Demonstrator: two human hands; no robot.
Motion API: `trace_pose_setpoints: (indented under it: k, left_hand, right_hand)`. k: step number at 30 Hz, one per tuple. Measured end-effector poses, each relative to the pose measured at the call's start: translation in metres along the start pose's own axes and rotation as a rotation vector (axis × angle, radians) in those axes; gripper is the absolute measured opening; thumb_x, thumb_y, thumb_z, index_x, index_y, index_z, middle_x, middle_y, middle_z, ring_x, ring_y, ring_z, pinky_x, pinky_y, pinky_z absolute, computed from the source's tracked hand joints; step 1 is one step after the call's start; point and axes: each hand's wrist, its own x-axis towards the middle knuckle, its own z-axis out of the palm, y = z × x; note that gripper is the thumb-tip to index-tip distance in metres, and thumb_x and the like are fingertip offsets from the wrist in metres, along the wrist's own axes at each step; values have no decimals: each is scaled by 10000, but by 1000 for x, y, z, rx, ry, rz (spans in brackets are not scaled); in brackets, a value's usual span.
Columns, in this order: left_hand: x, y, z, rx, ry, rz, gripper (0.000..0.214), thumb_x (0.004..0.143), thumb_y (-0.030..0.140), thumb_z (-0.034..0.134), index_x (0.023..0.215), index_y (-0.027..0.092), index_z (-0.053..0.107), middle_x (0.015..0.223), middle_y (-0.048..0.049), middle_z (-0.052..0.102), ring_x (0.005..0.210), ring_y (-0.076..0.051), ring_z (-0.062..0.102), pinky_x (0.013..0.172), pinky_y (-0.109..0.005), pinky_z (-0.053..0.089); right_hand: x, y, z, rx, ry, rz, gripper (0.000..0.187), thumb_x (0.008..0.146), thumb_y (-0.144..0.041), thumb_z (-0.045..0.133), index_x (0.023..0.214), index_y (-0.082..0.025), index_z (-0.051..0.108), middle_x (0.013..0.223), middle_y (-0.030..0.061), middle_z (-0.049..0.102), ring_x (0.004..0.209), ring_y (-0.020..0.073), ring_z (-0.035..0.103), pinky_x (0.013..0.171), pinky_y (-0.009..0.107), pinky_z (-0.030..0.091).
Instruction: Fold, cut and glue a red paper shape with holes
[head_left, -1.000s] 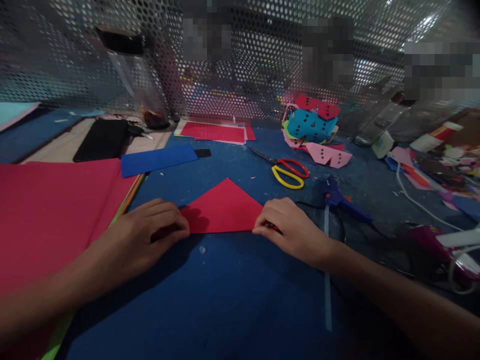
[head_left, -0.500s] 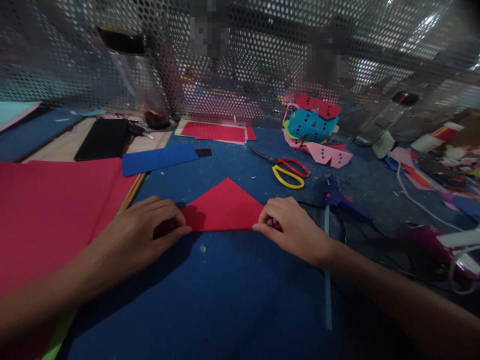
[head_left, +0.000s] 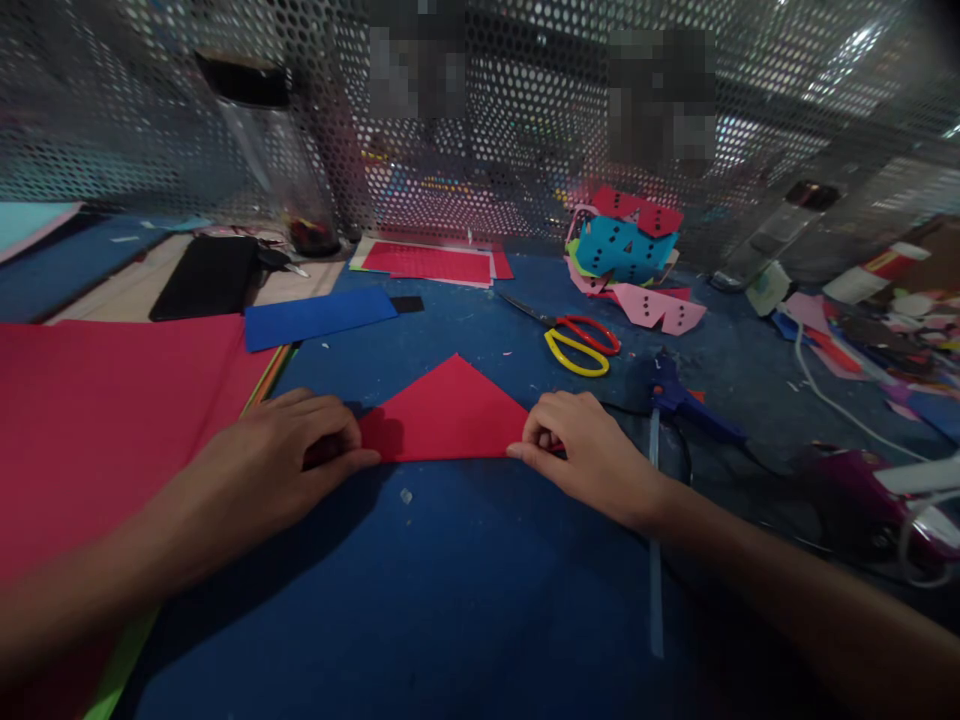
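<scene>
Red paper triangle, apex pointing away, long edge left-right, both corners pinched

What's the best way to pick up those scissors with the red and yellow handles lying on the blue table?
The red-and-yellow-handled scissors lie flat, with the blades pointing far left and the handle loops nearer, to the right. Grip the loops. Coming from the near right, where the right hand pinches the red paper triangle, probably reaches the loops first and avoids the tip.

The left hand and right hand are bare, and both forearms are likewise uncovered, unclothed all the way down to the view's lower corners.
</scene>
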Motion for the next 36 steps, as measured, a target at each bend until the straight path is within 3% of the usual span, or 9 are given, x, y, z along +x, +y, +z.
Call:
trace_pose_setpoints:
  k: [10,19,36]
  left_hand:
    - [1,10,-15,68,-141,-116,370,949,552,507,845,224,643,891,-37,651,830,-211,578,695,-332,433]
    - [0,11,-20,69,-163,-112,293,953,483,509,863,244,652,892,-29,647,877,-230,570,712,-342,423]
    - [1,-2,-18,133,-176,-121,379,932,590,462,838,261,625,868,-25,665,819,-231,585,682,-345,409]
  right_hand:
    - [-1,1,-3,-17,-16,21,263,949,-418,643,799,-210,585,809,-13,624,822,163,546,781,332,312]
    - [-1,0,-6,-68,-35,18,258,953,-400,634,795,-205,576,831,-1,624,839,174,542,781,334,299]
    - [-2,3,-11,-73,-61,42,236,953,-372,634,792,-207,583,840,0,630,835,173,547,786,338,311]
